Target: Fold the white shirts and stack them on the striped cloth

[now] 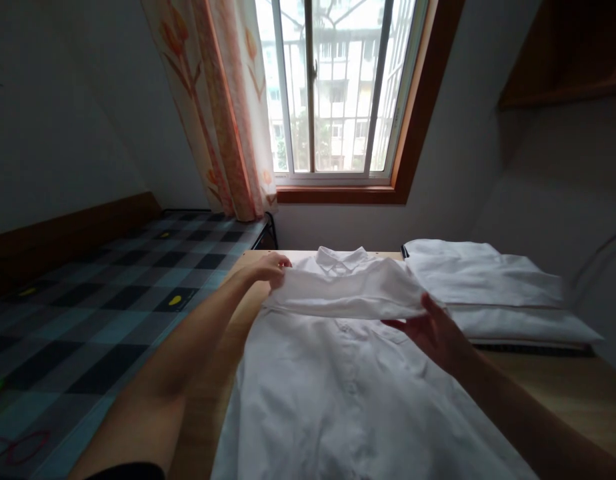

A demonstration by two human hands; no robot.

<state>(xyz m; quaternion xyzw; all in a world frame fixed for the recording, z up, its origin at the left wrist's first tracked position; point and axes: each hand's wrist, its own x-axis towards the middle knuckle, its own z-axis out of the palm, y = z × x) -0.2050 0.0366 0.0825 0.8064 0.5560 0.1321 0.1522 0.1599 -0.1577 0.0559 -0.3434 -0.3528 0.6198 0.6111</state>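
A white button-up shirt (308,393) lies spread on the wooden table, its collar toward the window. Across its chest a white sleeve (343,293) is stretched from side to side, just below the collar. At the sleeve's left end, my left hand (272,268) is closed on the fabric. My right hand (431,327) pinches the other end between thumb and fingers, slightly nearer to me. The shirt's lower hem runs out of view at the bottom.
Folded white garments (493,280) are stacked on a dark board at the table's right. On the left is a bed with a checked cover (113,300). Behind the wooden table (208,400) are a window (338,100) and a flowered curtain (223,113).
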